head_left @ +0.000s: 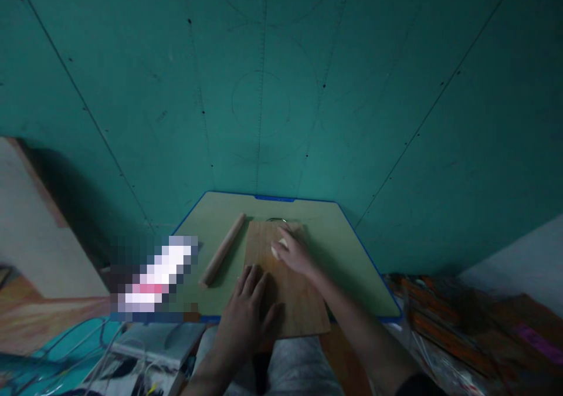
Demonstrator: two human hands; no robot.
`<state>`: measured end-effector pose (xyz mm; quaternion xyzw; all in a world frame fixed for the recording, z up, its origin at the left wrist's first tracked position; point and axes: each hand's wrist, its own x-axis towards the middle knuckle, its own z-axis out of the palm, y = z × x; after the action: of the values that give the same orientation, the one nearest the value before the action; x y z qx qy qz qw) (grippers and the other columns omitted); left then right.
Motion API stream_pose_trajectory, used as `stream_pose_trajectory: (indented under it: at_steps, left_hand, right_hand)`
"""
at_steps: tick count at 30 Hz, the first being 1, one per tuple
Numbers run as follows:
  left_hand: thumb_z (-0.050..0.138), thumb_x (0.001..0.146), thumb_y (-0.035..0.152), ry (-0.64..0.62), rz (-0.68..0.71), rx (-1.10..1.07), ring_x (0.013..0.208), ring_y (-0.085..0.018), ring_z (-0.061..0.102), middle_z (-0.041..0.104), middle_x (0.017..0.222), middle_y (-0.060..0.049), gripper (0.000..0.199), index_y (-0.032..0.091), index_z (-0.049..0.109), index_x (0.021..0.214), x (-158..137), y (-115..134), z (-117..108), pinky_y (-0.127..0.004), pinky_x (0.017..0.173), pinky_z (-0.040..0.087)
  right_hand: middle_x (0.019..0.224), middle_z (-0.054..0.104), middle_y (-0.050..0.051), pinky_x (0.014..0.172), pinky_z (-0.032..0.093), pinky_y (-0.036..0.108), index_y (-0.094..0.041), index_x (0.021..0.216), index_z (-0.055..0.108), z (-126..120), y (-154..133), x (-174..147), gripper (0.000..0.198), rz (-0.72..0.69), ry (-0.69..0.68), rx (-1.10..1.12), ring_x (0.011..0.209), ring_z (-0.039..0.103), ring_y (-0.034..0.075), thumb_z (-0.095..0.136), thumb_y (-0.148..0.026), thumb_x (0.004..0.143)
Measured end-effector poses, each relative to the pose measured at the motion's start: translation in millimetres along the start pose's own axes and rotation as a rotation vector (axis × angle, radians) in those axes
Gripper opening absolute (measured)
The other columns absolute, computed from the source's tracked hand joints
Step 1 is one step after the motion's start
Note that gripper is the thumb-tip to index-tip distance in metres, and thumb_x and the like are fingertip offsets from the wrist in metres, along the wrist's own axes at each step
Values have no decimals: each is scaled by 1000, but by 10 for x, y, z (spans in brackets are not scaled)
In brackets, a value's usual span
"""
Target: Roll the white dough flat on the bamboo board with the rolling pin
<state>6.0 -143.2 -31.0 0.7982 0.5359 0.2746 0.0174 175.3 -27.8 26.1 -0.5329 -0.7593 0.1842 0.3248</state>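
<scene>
A pale green, blue-edged desk (347, 267) has its near left corner hidden by pixelation. A rectangular brown wooden board (303, 320) overhangs its near edge, beside a pale wooden rod (223, 250). The left hand (248, 305) rests on the board, fingers slightly spread. The right hand (298, 256) partly covers a small, whitish lump (275, 253) toward the board's far end; whether it pinches or presses, I cannot tell.

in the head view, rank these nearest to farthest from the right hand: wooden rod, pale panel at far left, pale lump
1. Pale lump: right at the right hand, over the wooden board.
2. Wooden rod: to the left, beside the board.
3. Pale panel: farthest, at the picture's left edge.
</scene>
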Motion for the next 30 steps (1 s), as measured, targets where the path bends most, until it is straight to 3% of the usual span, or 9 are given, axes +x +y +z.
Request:
stream_pose_trajectory:
  at_steps: [3,5,8,11,15,20,23,27,30]
  left_hand:
    - [53,93,47,3,-7,-6,143,-35,37,49,149,-15,53,17,55,137,-5,-3,4,-53,108,46]
    - [53,93,47,11,-10,-17,143,-36,37,49,149,-16,53,18,54,137,-10,-11,11,-54,108,46]
    - [52,92,47,22,0,-24,143,-36,37,50,148,-15,54,18,53,138,-16,-26,24,-55,108,45]
    - [52,93,47,15,9,-20,143,-36,37,49,149,-16,55,17,52,139,-17,-35,29,-55,108,45]
    - [51,93,47,8,-5,-25,143,-36,37,49,149,-16,54,17,54,138,-9,-29,14,-55,108,45]
    - [52,93,48,-17,-11,-49,144,-35,35,49,149,-15,54,18,53,137,-4,-14,-16,-54,109,44]
    - [52,93,47,-12,-14,-58,144,-35,35,48,149,-15,53,17,53,137,-5,-7,-22,-54,109,44]
    - [53,93,46,11,-9,-55,143,-35,37,50,148,-15,50,18,55,135,-6,0,-17,-54,107,46]
    - [54,93,45,13,-10,-63,142,-35,38,50,147,-15,49,19,56,134,-3,2,-20,-54,108,45]
  right_hand:
    - [151,45,15,113,32,51,-23,142,48,-55,76,48,64,-43,12,-5,144,34,31,67,-44,84]
    - [147,48,15,112,35,45,-21,141,50,-114,7,98,57,-103,95,3,140,40,27,61,-40,89]
    - [121,65,11,102,43,39,-21,115,67,-22,-130,94,28,-169,84,-121,117,58,23,59,-34,91]
    - [93,69,9,86,47,34,-19,79,69,198,-171,57,11,-138,-1,-272,95,62,23,66,-27,86]
    - [66,60,1,64,41,25,-20,58,56,164,-186,191,33,-81,45,-206,67,55,15,66,-33,87]
    - [51,45,-3,51,31,24,-21,54,46,-202,-389,409,57,-111,281,228,52,45,12,34,-56,98]
    - [51,46,-2,51,31,25,-22,55,44,-115,-422,331,60,-54,232,302,51,45,12,26,-58,99]
    - [44,39,-3,49,27,27,-23,47,38,133,-330,182,57,-33,97,221,46,40,12,46,-54,94]
    - [51,50,-2,54,30,26,-22,52,45,119,-299,235,52,-59,132,196,53,47,13,44,-50,97]
